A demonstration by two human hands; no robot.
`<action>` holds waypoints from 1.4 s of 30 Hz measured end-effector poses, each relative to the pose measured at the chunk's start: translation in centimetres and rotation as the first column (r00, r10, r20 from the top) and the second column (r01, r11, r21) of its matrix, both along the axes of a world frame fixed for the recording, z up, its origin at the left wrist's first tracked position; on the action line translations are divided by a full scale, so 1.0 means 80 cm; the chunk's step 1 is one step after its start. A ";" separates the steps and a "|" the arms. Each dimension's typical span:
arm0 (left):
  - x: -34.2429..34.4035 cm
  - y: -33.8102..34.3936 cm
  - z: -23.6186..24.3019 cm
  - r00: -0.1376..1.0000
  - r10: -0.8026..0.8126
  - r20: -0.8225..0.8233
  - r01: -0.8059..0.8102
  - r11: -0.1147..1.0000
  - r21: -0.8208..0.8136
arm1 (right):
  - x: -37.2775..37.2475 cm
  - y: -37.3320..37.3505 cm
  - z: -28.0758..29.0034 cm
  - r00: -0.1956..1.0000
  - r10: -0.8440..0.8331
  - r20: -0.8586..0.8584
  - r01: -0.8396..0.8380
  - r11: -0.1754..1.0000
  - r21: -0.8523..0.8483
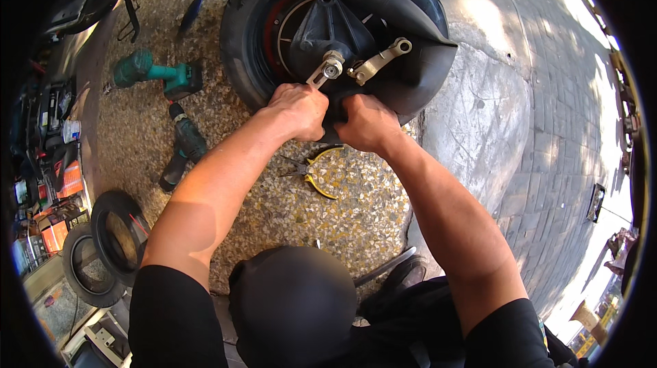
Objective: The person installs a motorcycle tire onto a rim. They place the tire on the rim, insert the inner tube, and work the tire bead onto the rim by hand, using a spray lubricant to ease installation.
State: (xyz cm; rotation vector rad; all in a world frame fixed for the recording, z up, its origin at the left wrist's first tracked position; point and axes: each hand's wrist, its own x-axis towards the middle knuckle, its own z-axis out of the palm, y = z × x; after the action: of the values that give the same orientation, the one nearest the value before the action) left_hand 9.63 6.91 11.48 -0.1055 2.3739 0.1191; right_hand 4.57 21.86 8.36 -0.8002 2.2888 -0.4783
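A scooter wheel with a black tyre (239, 60) lies flat on the ground ahead of me. Part of a black inner tube (428, 60) bulges out over the wheel's right side and near edge. My left hand (301, 109) is closed on the rubber at the near edge, just below the axle nut (332, 67) and its slotted metal piece. Beside it, my right hand (369, 122) grips the tube, thumb side inward, with fingertips hidden. Above the right hand is a metal brake lever arm (383, 61), attached at the hub (321, 36).
Yellow-handled pliers (318, 173) lie close below my hands. Two green cordless power tools, an impact wrench (161, 72) and a drill (186, 142), rest to the left. Two loose tyres (85, 265) stand at lower left, near cluttered boxes. A tyre lever (387, 265) lies by my shoe.
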 end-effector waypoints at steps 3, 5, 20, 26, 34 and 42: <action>0.003 -0.001 -0.004 0.999 -0.002 -0.046 0.002 1.000 0.008 | 0.003 0.003 -0.003 1.000 0.002 -0.022 -0.002 1.000 -0.027; 0.005 0.000 -0.004 0.999 0.028 -0.035 -0.026 0.998 0.049 | 0.003 0.006 -0.001 1.000 -0.006 -0.017 0.005 0.999 -0.043; 0.056 -0.039 -0.068 -0.243 0.950 -0.194 -0.566 0.024 0.824 | 0.048 -0.023 0.041 0.941 0.167 -0.294 -0.257 0.918 -0.301; 0.045 -0.033 -0.065 -0.167 0.881 -0.443 -0.718 0.200 0.667 | 0.045 -0.059 0.016 0.971 0.025 -0.238 -0.107 0.935 -0.339; 0.048 -0.032 -0.059 -0.113 0.876 -0.470 -0.738 0.243 0.630 | 0.040 -0.062 0.007 0.997 0.038 -0.066 -0.053 0.971 -0.232; 0.057 -0.037 -0.061 -0.212 0.932 -0.294 -0.635 0.097 0.766 | 0.015 -0.086 0.017 0.912 0.402 0.080 -0.405 0.914 0.028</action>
State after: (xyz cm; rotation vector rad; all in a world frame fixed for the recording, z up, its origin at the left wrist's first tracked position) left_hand 14.23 3.93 6.58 -1.9544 2.4668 1.6140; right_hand 5.75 14.96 9.68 -1.1790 1.9860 -0.2602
